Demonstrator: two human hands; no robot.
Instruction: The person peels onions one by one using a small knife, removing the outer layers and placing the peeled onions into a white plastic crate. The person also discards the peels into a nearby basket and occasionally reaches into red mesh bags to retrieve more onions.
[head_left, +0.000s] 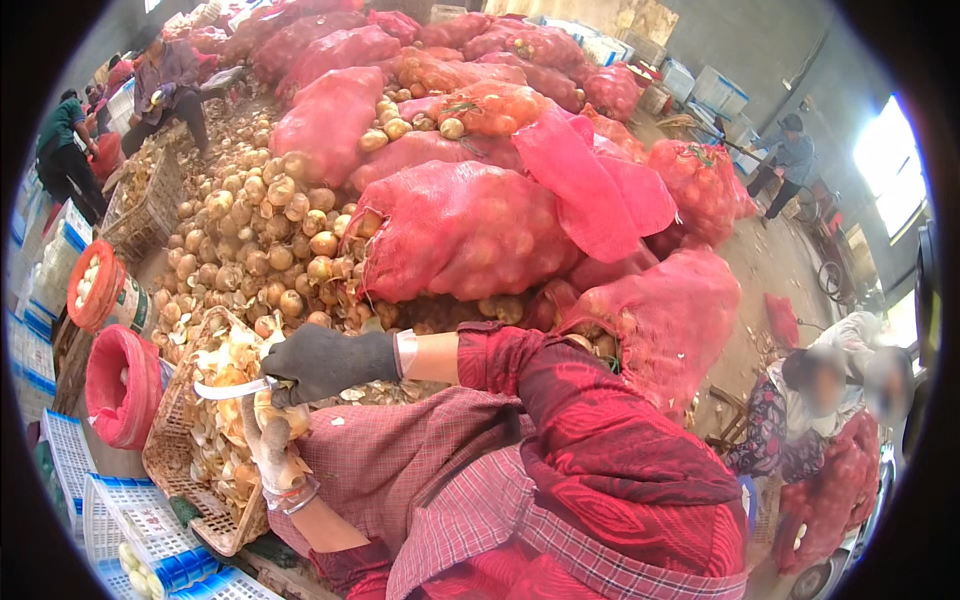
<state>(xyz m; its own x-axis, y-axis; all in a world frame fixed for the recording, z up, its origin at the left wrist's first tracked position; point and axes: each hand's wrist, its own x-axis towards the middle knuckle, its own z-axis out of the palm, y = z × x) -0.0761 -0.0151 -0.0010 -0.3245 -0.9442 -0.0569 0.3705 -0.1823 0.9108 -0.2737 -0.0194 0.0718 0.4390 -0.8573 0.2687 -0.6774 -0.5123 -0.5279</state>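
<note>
My right hand (319, 367), in a dark grey glove, holds a knife (229, 389) whose curved, pale blade points left. Just below it, my left hand (271, 446) wears a pale, soiled glove and has its fingers around what looks like an onion (294, 418), partly hidden. Both hands are over the near side of a plastic crate (169, 435) heaped with papery onion skins (217, 450). Beyond the crate lies a large heap of brown onions (255, 232). A checked apron (405, 442) covers my lap.
Full red mesh sacks (465, 232) stand beyond and right. At left are a pink-lined bucket (124, 386), an orange-rimmed bucket (96, 285) with peeled onions, and white-and-blue crates (142, 517). People work at upper left (165, 90), upper right (787, 161) and lower right (795, 420).
</note>
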